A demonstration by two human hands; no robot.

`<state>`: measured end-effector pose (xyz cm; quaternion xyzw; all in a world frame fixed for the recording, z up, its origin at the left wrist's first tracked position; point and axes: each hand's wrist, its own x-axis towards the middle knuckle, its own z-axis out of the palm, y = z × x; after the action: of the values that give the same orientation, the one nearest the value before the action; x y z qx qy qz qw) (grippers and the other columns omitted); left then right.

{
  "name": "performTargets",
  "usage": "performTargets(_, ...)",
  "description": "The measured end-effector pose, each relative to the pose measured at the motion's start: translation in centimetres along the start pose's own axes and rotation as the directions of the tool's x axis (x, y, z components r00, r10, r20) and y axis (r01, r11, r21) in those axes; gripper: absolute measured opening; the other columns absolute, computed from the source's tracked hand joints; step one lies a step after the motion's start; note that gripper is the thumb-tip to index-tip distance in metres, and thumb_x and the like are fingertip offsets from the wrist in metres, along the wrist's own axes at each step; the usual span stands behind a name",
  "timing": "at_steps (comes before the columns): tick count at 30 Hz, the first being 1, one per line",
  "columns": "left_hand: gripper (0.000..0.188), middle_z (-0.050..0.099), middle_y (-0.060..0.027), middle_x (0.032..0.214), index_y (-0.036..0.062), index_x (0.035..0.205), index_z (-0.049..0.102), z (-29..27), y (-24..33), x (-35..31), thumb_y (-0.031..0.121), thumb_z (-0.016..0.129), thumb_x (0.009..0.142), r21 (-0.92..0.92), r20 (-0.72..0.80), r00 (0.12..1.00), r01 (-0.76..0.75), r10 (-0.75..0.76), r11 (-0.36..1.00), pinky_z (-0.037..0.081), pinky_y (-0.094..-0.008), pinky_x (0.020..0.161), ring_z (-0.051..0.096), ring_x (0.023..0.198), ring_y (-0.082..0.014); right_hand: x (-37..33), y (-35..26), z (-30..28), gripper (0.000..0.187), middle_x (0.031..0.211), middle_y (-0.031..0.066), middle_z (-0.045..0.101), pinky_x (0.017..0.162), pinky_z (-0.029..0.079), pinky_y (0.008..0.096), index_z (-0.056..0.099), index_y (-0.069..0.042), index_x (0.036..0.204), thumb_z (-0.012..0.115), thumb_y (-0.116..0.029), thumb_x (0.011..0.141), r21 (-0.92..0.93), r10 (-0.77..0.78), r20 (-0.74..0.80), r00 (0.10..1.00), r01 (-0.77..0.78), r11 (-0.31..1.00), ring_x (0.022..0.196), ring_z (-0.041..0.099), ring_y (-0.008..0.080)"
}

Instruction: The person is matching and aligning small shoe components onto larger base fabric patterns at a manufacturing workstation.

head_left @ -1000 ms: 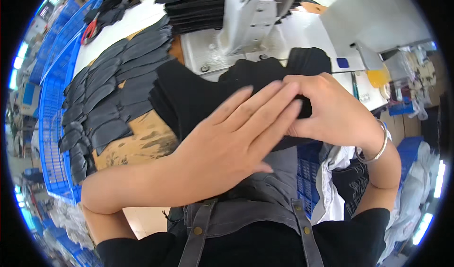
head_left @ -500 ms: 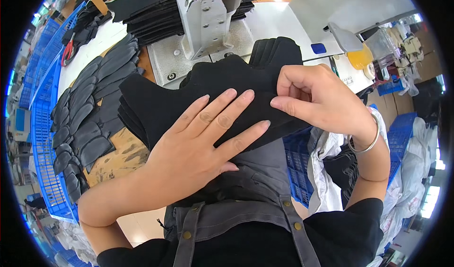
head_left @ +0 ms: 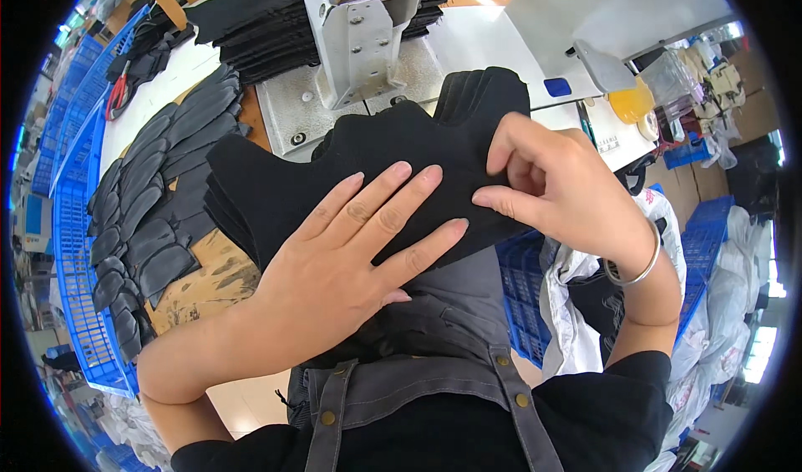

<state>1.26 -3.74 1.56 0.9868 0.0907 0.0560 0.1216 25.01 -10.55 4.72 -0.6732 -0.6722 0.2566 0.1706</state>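
Observation:
A stack of black cut fabric pieces (head_left: 393, 146) with curved, notched edges lies in front of me, partly over my lap and against the machine bed. My left hand (head_left: 342, 251) rests flat on the top piece, fingers spread. Over the right part of the stack is my right hand (head_left: 568, 188), wearing a bangle. Its thumb and forefinger touch or hover just above the top piece, with a small gap between their tips and nothing visible held. The other fingers are curled and partly hidden. Just beyond the stack stands a white sewing machine (head_left: 357, 58).
Dark grey curved pieces (head_left: 150, 188) lie overlapped on the table at left, beside a blue crate (head_left: 83, 305). Behind the machine sits another black fabric stack (head_left: 271, 33). Red-handled scissors (head_left: 119, 94) lie far left. A blue basket (head_left: 525, 292) with white sacking stands at right.
My right thumb and forefinger have parted from a near pinch, and the raised fold beneath them has flattened. My left hand stays flat on the stack.

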Motion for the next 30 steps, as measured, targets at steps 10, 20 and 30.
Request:
performTargets(10,0.088,0.041,-0.0158,0.145,-0.0007,0.144,0.033,-0.5,-0.5,-0.2,0.04,0.07,0.076,-0.04,-0.079,0.997,-0.006,0.003,0.999,0.031,-0.0469,0.109,0.039,0.134,-0.0313,-1.6,1.9,3.2,0.053,0.13,0.0172,0.056,0.1,0.045,0.0418,0.059,0.002,0.121,0.07,-0.017,0.072,-0.628,-0.599,-0.077,0.797,0.428,0.65,0.122,0.054,0.0309)
performTargets(20,0.074,0.062,-0.0174,0.116,0.0022,0.141,0.039,-2.6,-0.7,-1.5,0.045,0.063,0.086,0.053,-0.205,0.975,0.098,-0.085,0.994,0.036,-0.0478,0.105,0.054,0.118,-0.0351,-0.1,-0.1,-0.5,0.043,0.114,0.0182,0.065,0.087,0.053,0.038,0.062,0.006,0.108,0.072,-0.01,0.07,-0.539,-0.666,-0.025,0.745,0.551,0.637,0.105,0.064,0.0316)
performTargets(30,0.038,0.062,-0.0143,0.124,-0.0018,0.112,0.065,-6.1,1.0,-4.3,0.003,0.051,0.077,0.558,-0.409,0.904,0.355,-0.123,0.75,0.039,-0.0401,0.106,0.057,0.119,-0.025,0.0,-2.2,1.0,0.04,0.106,0.0174,0.068,0.09,0.051,0.0378,0.065,0.002,0.109,0.07,-0.02,0.076,-0.69,-0.834,-0.184,0.521,0.535,0.487,0.1,0.067,0.0307)
